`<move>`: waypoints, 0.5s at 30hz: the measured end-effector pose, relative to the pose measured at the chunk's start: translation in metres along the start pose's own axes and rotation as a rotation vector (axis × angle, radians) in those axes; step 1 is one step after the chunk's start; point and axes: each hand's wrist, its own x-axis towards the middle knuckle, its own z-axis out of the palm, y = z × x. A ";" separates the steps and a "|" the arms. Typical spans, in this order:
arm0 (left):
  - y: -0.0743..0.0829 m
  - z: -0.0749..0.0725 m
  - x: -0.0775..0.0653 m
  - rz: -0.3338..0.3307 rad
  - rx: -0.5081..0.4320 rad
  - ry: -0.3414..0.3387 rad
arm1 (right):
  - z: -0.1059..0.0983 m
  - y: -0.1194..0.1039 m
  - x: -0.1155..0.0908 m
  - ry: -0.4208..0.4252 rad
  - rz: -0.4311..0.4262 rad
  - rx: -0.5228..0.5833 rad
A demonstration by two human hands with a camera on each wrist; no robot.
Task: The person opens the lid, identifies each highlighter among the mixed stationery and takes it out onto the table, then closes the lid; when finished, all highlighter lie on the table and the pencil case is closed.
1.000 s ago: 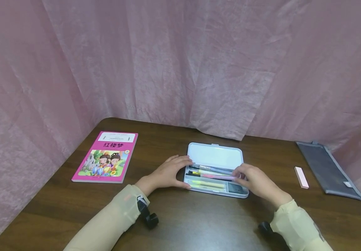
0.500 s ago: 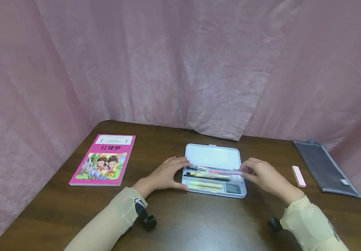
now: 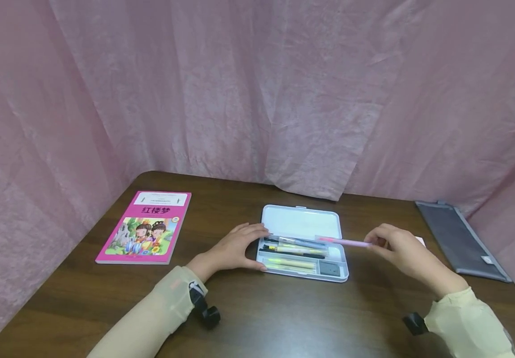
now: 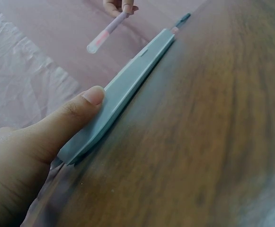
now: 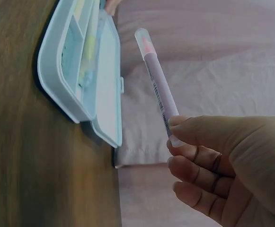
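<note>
An open light-blue pencil case (image 3: 300,221) lies on the table with its lid folded back; several pens, yellow sticks and a dark eraser (image 3: 329,268) are inside. My left hand (image 3: 235,249) grips its left end, the thumb (image 4: 93,96) against the front wall and the fingers at the back. My right hand (image 3: 402,252) pinches the end of a lavender marker pen (image 5: 160,87) between thumb and index finger. The pen has a clear cap over a pink tip, which points left. It hangs above the right part of the case, the capped end overlapping the case in the head view.
A pink picture book (image 3: 145,228) lies at the left. Over at the right are a grey zip pouch (image 3: 461,241) and a pale pink box (image 3: 420,241), mostly hidden behind my right hand. A pink curtain (image 3: 221,99) hangs behind the table (image 3: 257,308).
My right hand has lifted the marker pen out from among the other pens and moved right with it. My left hand stays on the case. The pink box has become mostly covered.
</note>
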 end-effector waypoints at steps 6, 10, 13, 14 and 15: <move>0.001 -0.002 0.000 0.006 0.009 0.006 | -0.001 0.015 -0.012 0.062 -0.015 -0.003; 0.001 -0.001 0.000 0.003 0.018 0.003 | 0.000 0.024 -0.021 0.088 -0.013 -0.005; 0.002 -0.001 0.000 0.004 0.007 0.009 | -0.001 0.030 -0.029 0.091 0.017 -0.010; 0.002 -0.001 0.000 0.007 0.004 0.012 | -0.001 0.032 -0.032 0.092 0.027 -0.014; 0.002 -0.001 0.000 0.009 0.003 0.013 | -0.001 0.035 -0.035 0.093 0.035 -0.015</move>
